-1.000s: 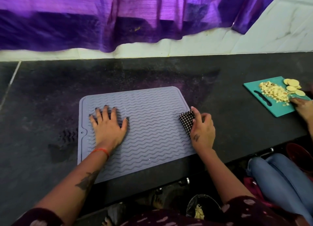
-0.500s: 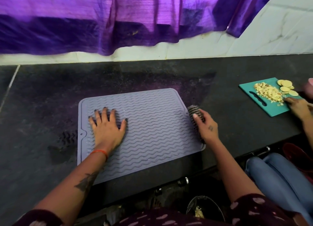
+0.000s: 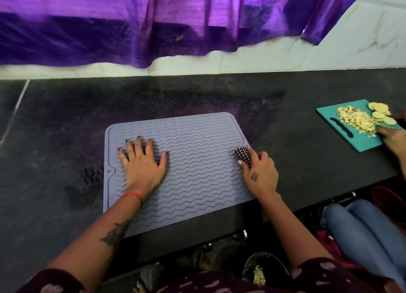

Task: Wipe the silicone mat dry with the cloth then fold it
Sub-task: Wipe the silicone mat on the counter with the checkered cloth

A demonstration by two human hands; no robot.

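The silicone mat is lain flat on the desk — unfolded, wiping judged unfinished. It is pinned under the spread left hand; the cloth is bunched in the curled right hand at its right edge — folding remains.

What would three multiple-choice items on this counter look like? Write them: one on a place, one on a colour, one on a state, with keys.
1. Where does the cloth sit?
A. at the mat's right edge
B. on the chopping board
C. under the left hand

2. What colour is the chopping board?
A. red
B. teal
C. white

3. How is the silicone mat now?
A. rolled up
B. folded in half
C. lying flat

Key: 1 A, the right hand grips it there; 2 B, teal under the chopped food; 3 C, it is spread on the counter with the left hand resting flat on it.
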